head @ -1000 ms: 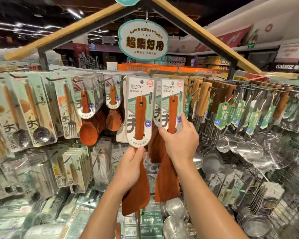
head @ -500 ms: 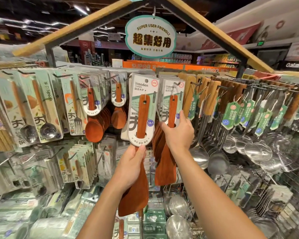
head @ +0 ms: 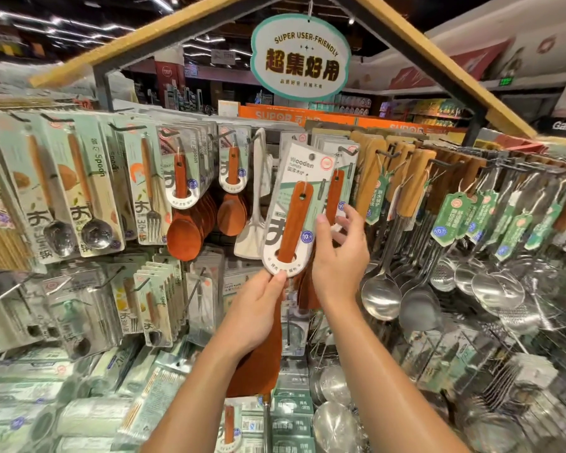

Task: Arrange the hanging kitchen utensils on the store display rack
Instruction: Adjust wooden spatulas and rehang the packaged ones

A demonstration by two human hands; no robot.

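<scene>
The left hand (head: 254, 317) had its fingers (head: 276, 278) wrapped around the wooden turner (head: 291, 220), just under its card, tilting it up in front of the display rack (head: 445, 163). The right hand (head: 339, 256) was spread loose right beside it, thumb on the card's edge, its fingers against the hanging turners (head: 335, 194) behind.

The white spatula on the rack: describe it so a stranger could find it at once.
Start at the oval hanging sign under the roof peak and drop to the top row of hooks. Left of the carded wooden turner that the left hand holds hangs the white spatula. Unlike its reddish-brown wooden neighbours, it is pale all over and shows no backing card.
</scene>
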